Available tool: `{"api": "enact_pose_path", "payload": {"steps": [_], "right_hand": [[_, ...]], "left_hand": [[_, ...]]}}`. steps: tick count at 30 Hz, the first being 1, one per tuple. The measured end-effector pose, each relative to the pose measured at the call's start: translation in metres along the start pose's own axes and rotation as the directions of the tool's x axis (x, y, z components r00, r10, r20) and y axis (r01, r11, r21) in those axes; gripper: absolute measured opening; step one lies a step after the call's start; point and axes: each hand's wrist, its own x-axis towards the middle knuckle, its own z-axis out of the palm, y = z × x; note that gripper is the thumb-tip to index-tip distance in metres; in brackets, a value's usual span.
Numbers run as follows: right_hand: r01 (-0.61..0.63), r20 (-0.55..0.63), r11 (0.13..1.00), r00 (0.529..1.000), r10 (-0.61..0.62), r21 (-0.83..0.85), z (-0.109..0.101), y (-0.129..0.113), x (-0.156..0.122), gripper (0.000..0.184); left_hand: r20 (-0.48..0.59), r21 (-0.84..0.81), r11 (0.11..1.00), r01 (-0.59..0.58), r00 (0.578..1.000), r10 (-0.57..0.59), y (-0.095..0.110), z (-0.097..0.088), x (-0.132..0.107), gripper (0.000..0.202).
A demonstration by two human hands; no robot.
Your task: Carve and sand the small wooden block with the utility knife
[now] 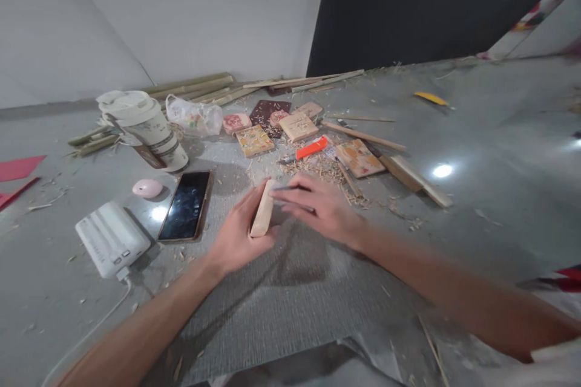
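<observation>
Head view, looking down at a grey woven mat (290, 308) spread on a smooth grey surface (476, 133). The left hand (236, 236) is clamped on a pale wooden block (262, 217), thumb on the near side and fingers wrapped behind it. The block stands over the far part of the mat. It is a flat, narrow strip, and its long axis runs away from the person: the near end sits by the palm, and the far end points up and slightly to the right, toward the heap of wood shavings (318, 168).

The right hand (322, 205) reaches across from the right with its fingers (290, 193) stretched out flat, their tips meeting the far end of the block. This hand is blurred. A thin dark line shows under the fingers, but whether they grip anything cannot be told.

Just left of the left hand lies a phone (186, 205), screen up. Further left is a white power bank (111, 239) with a cable (97, 326) running toward the person. A small pink oval object (147, 188) sits beyond the phone, and a lidded cup (145, 127) leans behind it beside a crumpled plastic bag (195, 118).

Beyond the shavings lie an orange utility knife (311, 148) and several painted tiles (254, 140) — some plain wood, some coloured. Bamboo strips (195, 87) lie along the foot of the wall.
</observation>
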Motion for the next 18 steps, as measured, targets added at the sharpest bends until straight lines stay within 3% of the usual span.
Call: {"api": "enact_pose_path", "payload": {"steps": [3,8,14,18], "right_hand": [[-0.045,-0.039,0.997,0.998,0.042,-0.063,0.001,0.000,-0.003,0.032],[0.065,0.023,0.995,0.997,-0.067,0.077,0.007,-0.015,-0.004,0.034],[-0.069,-0.051,0.998,0.996,0.070,0.006,0.005,-0.001,0.001,0.035],[0.027,-0.006,0.993,1.000,-0.026,0.115,0.010,-0.016,0.000,0.037]], "left_hand": [[-0.003,0.004,1.000,-0.018,1.000,0.018,-0.003,0.001,0.000,0.078],[0.014,-0.016,1.000,-0.008,1.000,0.008,-0.003,0.000,-0.003,0.078],[-0.028,-0.037,0.998,0.043,0.999,-0.045,0.001,0.000,-0.001,0.074],[-0.005,-0.053,0.998,-0.034,0.999,0.034,-0.002,0.000,-0.001,0.068]]}}
